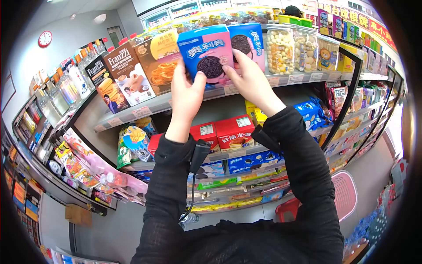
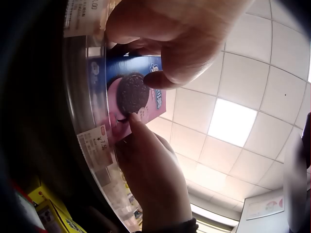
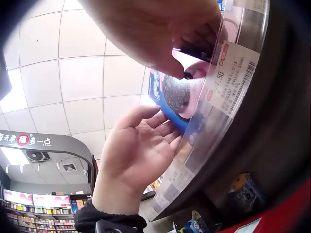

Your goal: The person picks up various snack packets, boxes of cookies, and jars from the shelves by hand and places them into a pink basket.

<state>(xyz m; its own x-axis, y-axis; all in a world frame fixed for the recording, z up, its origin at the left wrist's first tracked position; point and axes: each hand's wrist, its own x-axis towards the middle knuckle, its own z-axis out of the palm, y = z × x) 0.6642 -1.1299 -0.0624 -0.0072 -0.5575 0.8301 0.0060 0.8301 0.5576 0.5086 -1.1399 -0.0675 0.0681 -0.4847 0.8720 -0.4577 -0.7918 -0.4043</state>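
Observation:
Both hands hold a blue and pink cookie box [image 1: 206, 52] above the top shelf's front edge, its front with the dark cookie facing the head camera. My left hand [image 1: 187, 90] grips its left side, thumb on the front. On the lower right side, my right hand [image 1: 255, 81] pinches it with the thumb on the front. A second blue and pink box [image 1: 252, 39] stands just behind to the right. The left wrist view shows the held box [image 2: 133, 94] between both hands, near a price tag [image 2: 95, 145]; the right wrist view shows it [image 3: 176, 94] partly behind the clear shelf edge.
Franzzi boxes [image 1: 127, 72] and an orange biscuit box [image 1: 158, 66] stand left of the hands, clear jars [image 1: 280, 50] right. Red boxes [image 1: 233, 132] lie on the shelf below. Bottles [image 1: 66, 90] line the far left. A pink basket [image 1: 345, 193] is at lower right.

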